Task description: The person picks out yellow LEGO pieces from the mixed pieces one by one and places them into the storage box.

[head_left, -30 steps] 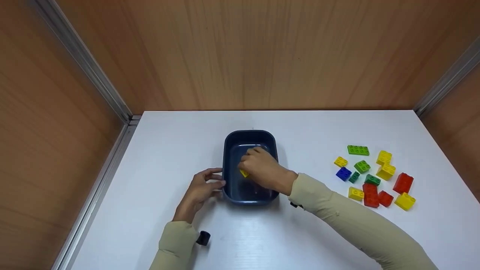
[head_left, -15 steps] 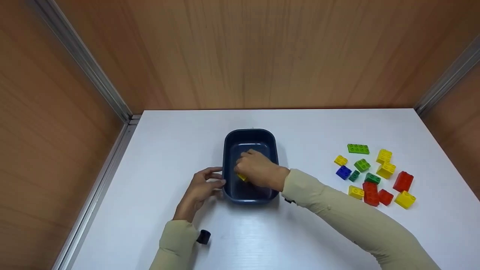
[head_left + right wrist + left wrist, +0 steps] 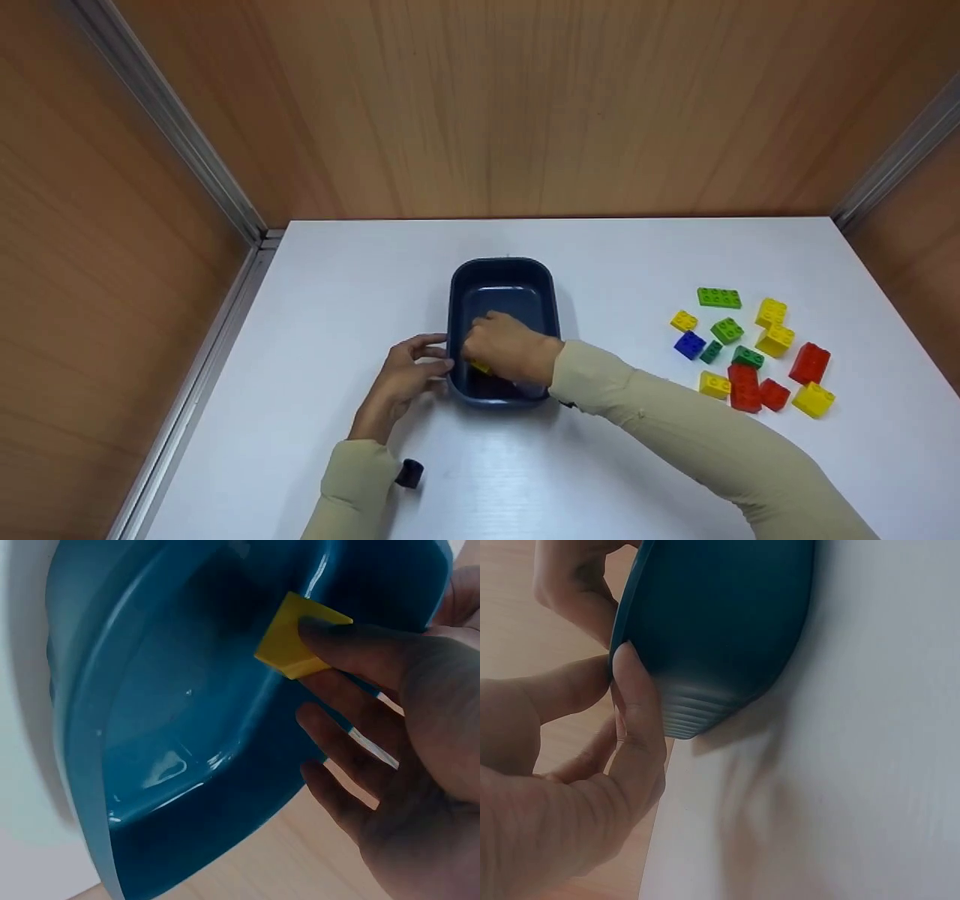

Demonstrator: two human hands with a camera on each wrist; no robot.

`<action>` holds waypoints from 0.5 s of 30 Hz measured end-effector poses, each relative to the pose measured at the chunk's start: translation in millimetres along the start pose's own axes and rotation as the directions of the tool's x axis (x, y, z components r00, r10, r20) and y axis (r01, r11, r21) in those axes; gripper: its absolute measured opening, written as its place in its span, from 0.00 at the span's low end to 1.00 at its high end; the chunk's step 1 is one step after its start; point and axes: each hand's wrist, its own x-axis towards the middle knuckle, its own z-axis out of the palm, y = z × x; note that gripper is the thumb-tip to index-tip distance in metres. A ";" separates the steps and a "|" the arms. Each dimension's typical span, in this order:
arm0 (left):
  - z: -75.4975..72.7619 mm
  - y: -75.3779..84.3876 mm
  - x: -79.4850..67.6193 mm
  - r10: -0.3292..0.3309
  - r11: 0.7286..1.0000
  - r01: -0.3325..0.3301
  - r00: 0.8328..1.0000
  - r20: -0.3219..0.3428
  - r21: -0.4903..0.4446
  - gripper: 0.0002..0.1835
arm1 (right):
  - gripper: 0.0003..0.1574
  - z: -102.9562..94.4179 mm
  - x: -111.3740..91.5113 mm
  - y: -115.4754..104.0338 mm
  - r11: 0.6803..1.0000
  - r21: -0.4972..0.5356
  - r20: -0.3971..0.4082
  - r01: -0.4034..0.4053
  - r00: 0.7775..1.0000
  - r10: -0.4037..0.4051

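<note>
A dark blue rectangular container [image 3: 517,298] with rounded corners stands on the white table. At its left side, my left hand [image 3: 397,386] pinches the rim between thumb and finger, as the left wrist view shows close up. My right hand [image 3: 510,349] reaches down inside the container and holds a yellow toy brick [image 3: 283,637] between thumb and fingers; the remaining fingers are spread apart in the right wrist view. From the head view the hand covers most of the brick, leaving a small yellow part visible.
On the right of the table lie several loose toy bricks: yellow [image 3: 775,340], red [image 3: 810,364], green [image 3: 719,298] and a blue one [image 3: 690,345]. A wooden panel [image 3: 525,112] rises behind the table, with more panels at both sides.
My right hand has moved slightly left and toward the near end inside the container, with the yellow brick in its grasp. The left hand stays at the rim.
</note>
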 end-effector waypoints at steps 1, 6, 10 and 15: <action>0.2 0.2 -0.3 0.000 1.000 0.000 1.000 0.000 0.000 0.26 | 0.20 0.3 0.4 0.3 1.000 0.005 0.003 0.002 1.000 -0.002; 0.5 0.2 -1.4 0.000 1.000 0.000 1.000 -0.005 0.016 0.26 | 0.20 0.9 3.3 0.5 1.000 0.025 0.021 0.017 1.000 -0.017; 0.6 -0.7 -0.3 0.004 1.000 -0.004 1.000 -0.011 0.029 0.26 | 0.21 2.2 5.8 1.4 1.000 0.020 0.033 0.021 0.999 -0.022; 0.8 -1.4 1.2 0.001 1.000 0.000 1.000 -0.014 0.031 0.26 | 0.20 4.2 8.7 2.3 1.000 0.014 0.049 0.021 0.999 -0.022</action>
